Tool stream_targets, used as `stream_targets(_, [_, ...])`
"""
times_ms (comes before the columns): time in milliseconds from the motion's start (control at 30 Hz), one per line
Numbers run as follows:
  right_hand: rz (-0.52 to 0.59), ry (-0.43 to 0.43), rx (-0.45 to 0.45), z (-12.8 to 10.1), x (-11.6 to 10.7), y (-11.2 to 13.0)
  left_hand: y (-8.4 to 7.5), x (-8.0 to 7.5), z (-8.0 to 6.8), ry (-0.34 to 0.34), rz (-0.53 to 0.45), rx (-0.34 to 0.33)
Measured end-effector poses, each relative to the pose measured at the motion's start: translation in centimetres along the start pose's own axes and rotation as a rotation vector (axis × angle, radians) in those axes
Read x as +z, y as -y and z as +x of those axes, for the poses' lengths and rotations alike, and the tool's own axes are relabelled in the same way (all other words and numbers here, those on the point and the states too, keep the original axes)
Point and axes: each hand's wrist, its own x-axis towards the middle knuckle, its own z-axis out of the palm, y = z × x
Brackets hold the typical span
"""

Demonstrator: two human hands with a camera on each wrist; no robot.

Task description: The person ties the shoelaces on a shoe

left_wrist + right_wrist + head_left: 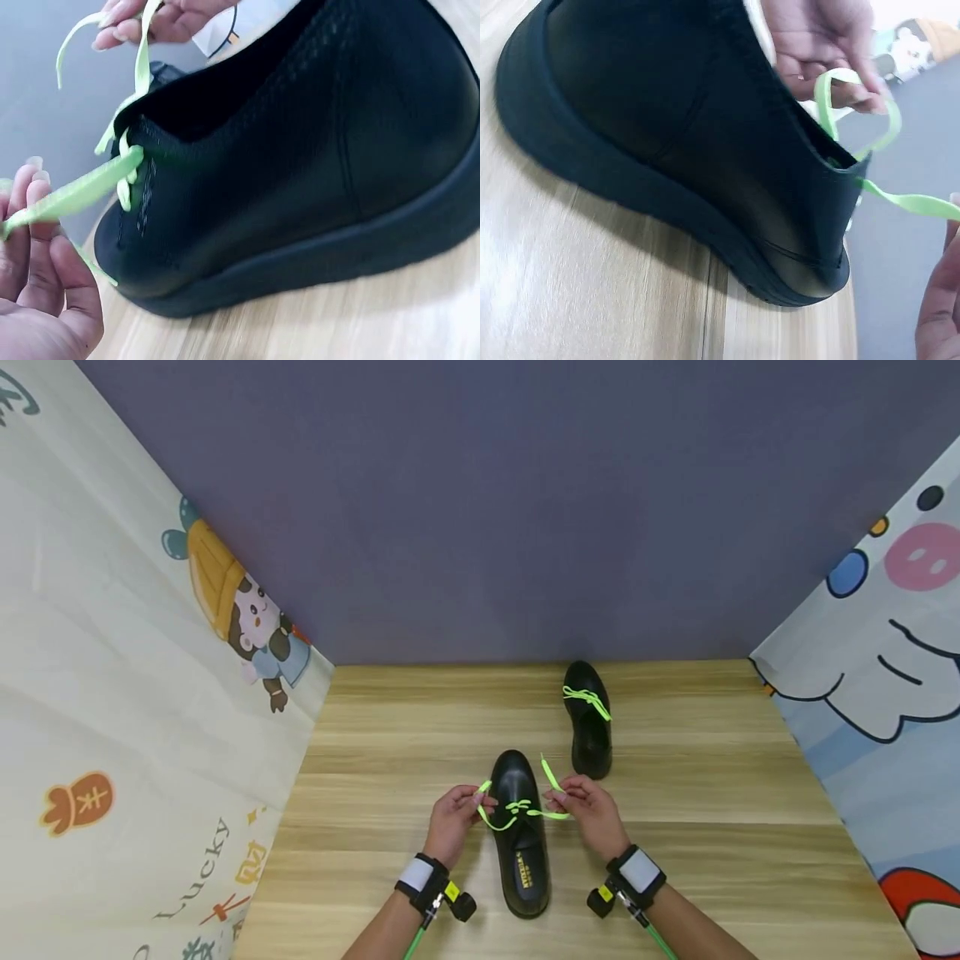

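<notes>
On the near counter [375,793], the black shoe [520,827] carries an unreadable yellow insole label [528,868]. Left hand [450,818] and right hand [592,810] each pinch its green lace [517,810]; "Lucky" marks the left cloth [191,868].

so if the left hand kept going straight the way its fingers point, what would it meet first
Probably the near shoe. The left hand pinches one end of the green lace, fingers aimed inward at the lacing; depth is hard to judge.

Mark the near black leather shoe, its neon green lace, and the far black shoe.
near black leather shoe [516,777], head view, toe cap
neon green lace [519,808], head view, crossing at the eyelets
far black shoe [592,752], head view, upper
</notes>
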Motion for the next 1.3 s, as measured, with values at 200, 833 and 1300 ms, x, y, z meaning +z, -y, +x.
stream_targets(200, [0.017, 0.025, -0.048, 0.1, 1.0, -0.3, 0.0, 1.3, 0.2, 0.037, -0.109, 0.023])
stream_targets(833, [0.006, -0.111, 0.144, 2.5, 2.9, 2.5, -3.0, 3.6, 1.4, 0.087, -0.182, 0.158])
stream_targets(1300, [-0.115, -0.045, 0.17, 2.5, 4.4, 2.2, -2.8, 4.4, 1.1, 0.059, 0.047, 0.089])
